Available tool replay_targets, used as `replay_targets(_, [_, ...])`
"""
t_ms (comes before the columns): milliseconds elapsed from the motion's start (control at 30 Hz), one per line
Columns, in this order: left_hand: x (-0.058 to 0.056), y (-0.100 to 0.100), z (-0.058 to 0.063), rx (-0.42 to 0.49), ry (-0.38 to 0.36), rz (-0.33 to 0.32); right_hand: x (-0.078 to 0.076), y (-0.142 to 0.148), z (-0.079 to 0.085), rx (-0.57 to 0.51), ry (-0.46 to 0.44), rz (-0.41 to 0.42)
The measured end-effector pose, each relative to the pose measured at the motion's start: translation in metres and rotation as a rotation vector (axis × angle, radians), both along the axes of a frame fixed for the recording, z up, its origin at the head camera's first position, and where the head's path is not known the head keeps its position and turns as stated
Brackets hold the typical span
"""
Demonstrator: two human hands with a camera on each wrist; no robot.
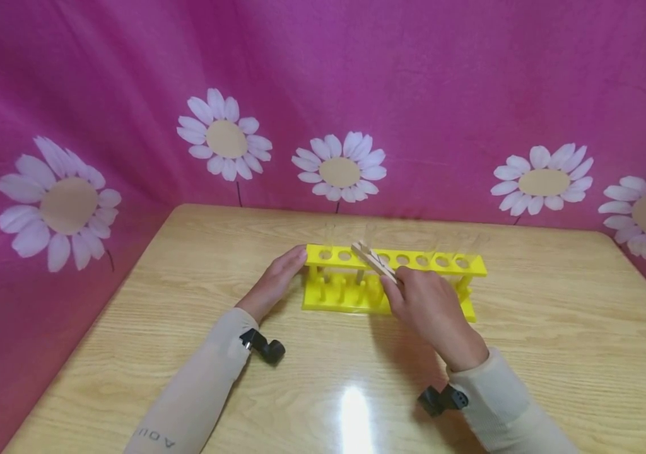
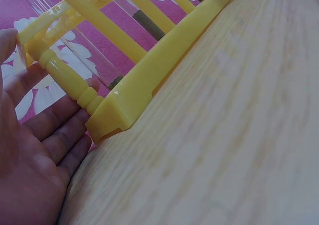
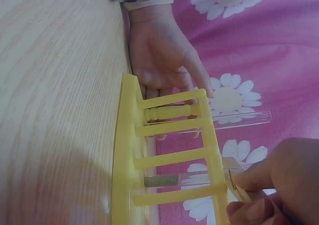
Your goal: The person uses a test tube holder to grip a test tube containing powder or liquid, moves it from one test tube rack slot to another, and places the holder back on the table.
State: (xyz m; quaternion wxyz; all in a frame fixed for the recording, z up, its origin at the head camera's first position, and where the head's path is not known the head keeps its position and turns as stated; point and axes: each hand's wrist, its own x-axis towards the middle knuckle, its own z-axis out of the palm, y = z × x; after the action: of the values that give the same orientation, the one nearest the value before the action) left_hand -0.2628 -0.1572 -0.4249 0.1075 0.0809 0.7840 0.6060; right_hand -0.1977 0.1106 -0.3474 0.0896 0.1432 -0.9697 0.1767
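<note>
A yellow test tube rack [image 1: 397, 257] stands on the table with several clear glass tubes upright in it. My left hand [image 1: 276, 277] grips its left end, thumb at the top corner and fingers behind the end post [image 2: 70, 78]. In my right hand [image 1: 431, 309] is a wooden test tube holder [image 1: 374, 261], pinched between thumb and fingers and slanting up to the left. Its tip meets a test tube [image 3: 194, 179] above the top bar; whether it clasps the glass cannot be told. Dark grainy matter [image 3: 162, 180] fills that tube's lower part.
Another tube [image 3: 244, 118] stands in the hole nearest the left hand. More tubes [image 1: 477, 244] rise from the right end of the rack. Behind the wooden table [image 1: 232, 233] hangs a magenta cloth [image 1: 414, 75] with white daisies.
</note>
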Motion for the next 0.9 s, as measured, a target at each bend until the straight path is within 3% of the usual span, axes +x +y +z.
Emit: replay_targets(900, [-0.0023,-0.0002,-0.0024,-0.006,0.008,-0.004,0.0016,0.0053,0.0041,-0.035,0.008,0.039])
